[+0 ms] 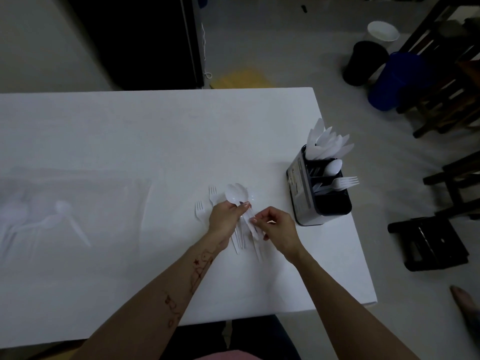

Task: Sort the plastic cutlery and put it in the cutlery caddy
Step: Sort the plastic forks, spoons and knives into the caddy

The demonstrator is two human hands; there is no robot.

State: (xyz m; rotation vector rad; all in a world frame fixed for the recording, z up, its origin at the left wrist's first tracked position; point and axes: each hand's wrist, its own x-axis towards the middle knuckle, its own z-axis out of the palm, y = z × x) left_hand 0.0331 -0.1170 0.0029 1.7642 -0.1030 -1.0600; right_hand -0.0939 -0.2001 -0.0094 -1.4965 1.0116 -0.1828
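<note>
White table [155, 141]: hands [249, 224] bunch cutlery [235, 194] near caddy [319, 193].

white table [155, 131] fills the view, its far right corner up at one o'clock. at three o'clock the black cutlery caddy [320, 190] stands upright near the right edge, and just right of centre two white forks [199, 209] lie flat, tines toward twelve, beside a loose bunch of white cutlery [242, 239]. out at nine o'clock a clear plastic bag [72, 211] lies flat on the top with pale spoons showing through it.
</note>
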